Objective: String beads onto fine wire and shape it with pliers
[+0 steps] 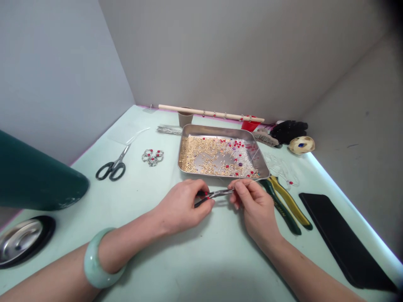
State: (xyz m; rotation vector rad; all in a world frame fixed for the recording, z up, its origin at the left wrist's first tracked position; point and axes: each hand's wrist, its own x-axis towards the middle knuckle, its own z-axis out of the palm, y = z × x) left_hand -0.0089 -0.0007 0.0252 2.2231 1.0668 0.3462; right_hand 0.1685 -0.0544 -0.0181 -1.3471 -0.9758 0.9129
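Note:
My left hand (189, 201), with a pale green bangle (97, 258) on its wrist, is closed round the handles of small black-handled pliers (218, 193). The pliers' metal jaws point right and reach the fingertips of my right hand (252, 199). My right hand is pinched on a thin wire (252, 181) that runs up and to the right; the wire's end at the jaws is too small to make out. Just beyond both hands lies a metal tray (224, 176) of gold, clear and red beads.
Scissors (115, 164) and a beaded piece (153, 157) lie left. Green-yellow pliers (288, 205) and a black flat case (343, 239) lie right. A wooden rod (195, 111) rests across a brown cup (185, 119) and a red cup (250, 124). A dark green cylinder (37, 176) stands far left.

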